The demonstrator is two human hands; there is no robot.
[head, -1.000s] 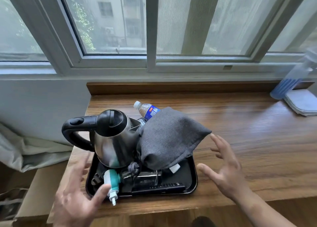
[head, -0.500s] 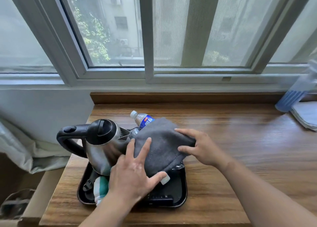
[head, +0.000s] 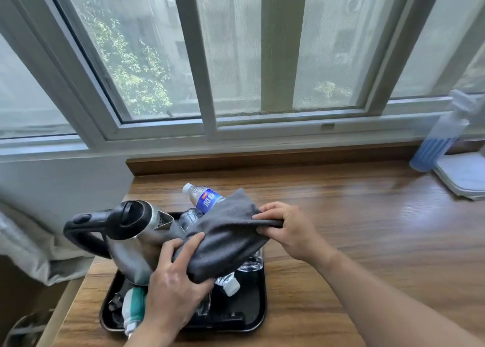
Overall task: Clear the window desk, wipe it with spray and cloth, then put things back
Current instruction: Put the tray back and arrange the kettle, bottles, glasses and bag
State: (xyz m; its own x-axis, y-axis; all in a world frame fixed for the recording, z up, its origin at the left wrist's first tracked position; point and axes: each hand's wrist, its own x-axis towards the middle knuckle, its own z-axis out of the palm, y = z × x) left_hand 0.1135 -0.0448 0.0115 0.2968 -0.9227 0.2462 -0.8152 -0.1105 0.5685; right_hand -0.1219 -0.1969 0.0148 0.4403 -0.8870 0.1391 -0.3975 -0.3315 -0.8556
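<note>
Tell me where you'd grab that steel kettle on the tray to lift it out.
By the black handle, coming from the left. The kettle sits tilted on the tray with its handle looping out leftward, free of clutter, while the grey cloth and bottles crowd its right side.

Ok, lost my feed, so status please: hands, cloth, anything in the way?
Left hand and right hand both grip the dark grey cloth. Cloth draped over clear plastic bottles on the black tray. Steel kettle close on its left side.
</note>
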